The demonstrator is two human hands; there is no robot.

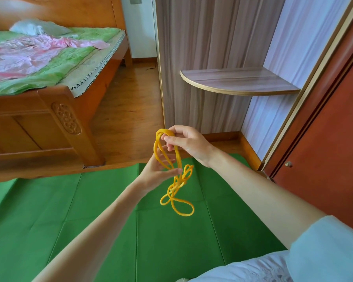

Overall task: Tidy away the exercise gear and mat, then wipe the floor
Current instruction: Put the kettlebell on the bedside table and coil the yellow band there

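Observation:
A yellow rope (176, 188) hangs in loops above the green folding mat (90, 210), which covers the floor in the lower half of the view. My right hand (184, 142) pinches the top of the rope's loops. My left hand (158, 171) sits just below it, fingers spread and hooked through the loops. The tangled lower part of the rope dangles free over the mat.
A wooden bed (49, 110) with green and pink bedding stands at the left. A wardrobe side panel (202, 47) with a rounded corner shelf (238, 82) is ahead. A red-brown door (330, 149) is at the right. Wood floor (128, 110) runs between bed and wardrobe.

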